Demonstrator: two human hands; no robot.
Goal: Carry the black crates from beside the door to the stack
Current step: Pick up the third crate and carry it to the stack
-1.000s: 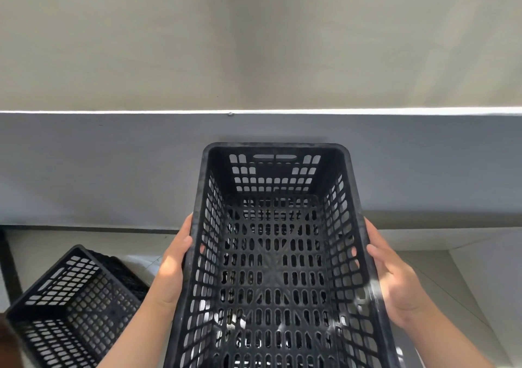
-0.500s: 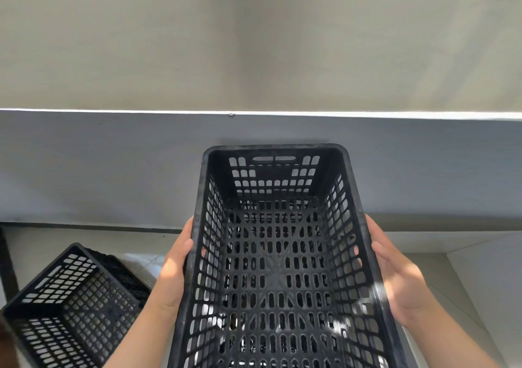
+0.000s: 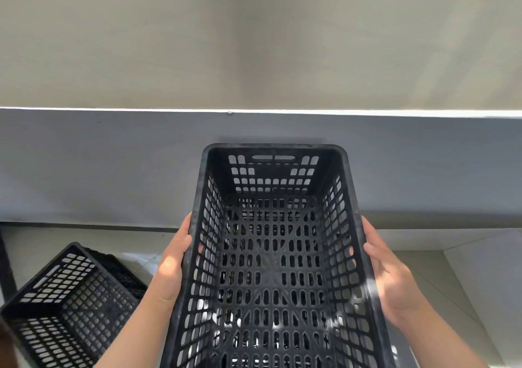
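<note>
— What have we got in our hands?

— Our left hand is pressed flat against the left wall of the crate, thumb hooked over the rim. Our right hand grips the right wall the same way, thumb on top and fingers down the outside. So we are holding it up between both palms, open side facing us.

— What is it made of?

— Black moulded plastic, matt and a little scuffed. It is a long rectangular box with rounded corners. The walls and floor are a lattice of small oblong slots, and the far end wall has a slim handle slot near the rim. Light glints through the holes near the bottom.

— And around the crate?

— Down to its left, on the pale floor, a second crate of the same kind sits turned at an angle, well apart from ours. Behind the crate runs a smooth grey wall with a bright top edge, close to its far end. Above that is a plain beige surface.
</note>
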